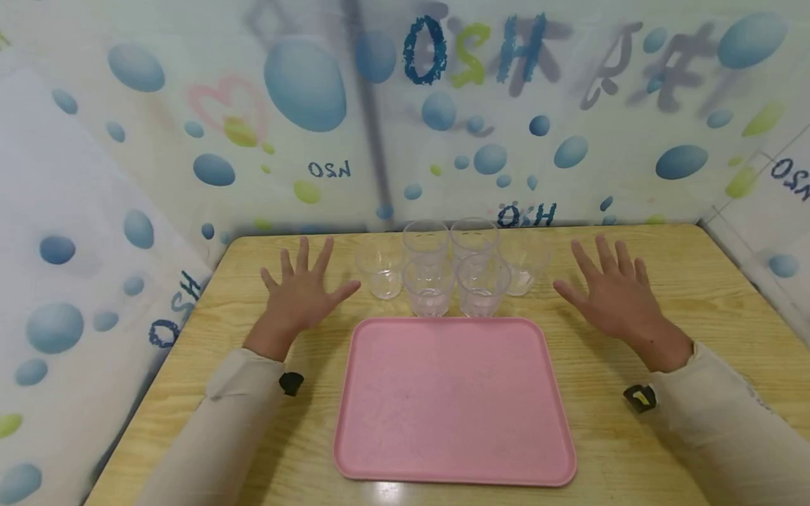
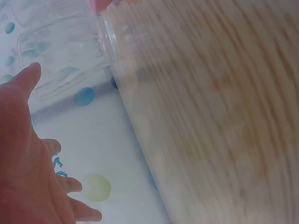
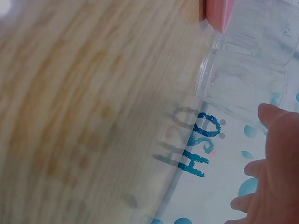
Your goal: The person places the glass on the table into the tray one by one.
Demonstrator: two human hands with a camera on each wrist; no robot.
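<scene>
Several clear cups stand upright in a cluster at the back of the table, among them a front left cup point(image 1: 430, 288) and a front right cup point(image 1: 482, 287). Just in front of them lies a pink tray point(image 1: 452, 400). My left hand point(image 1: 300, 295) is spread, fingers straight, left of the cups and holding nothing; its thumb points toward the leftmost cup point(image 2: 63, 56). On the other side my right hand point(image 1: 614, 292) is likewise spread with nothing in it, its thumb toward the rightmost cup point(image 3: 245, 84). A gap shows between each hand and the cups in the head view.
The wooden table point(image 1: 715, 295) ends at the back against a wall covering point(image 1: 405, 133) printed with blue and green spots and letters. The same covering rises along the left side. Each sleeved wrist has a dark strap piece beside it.
</scene>
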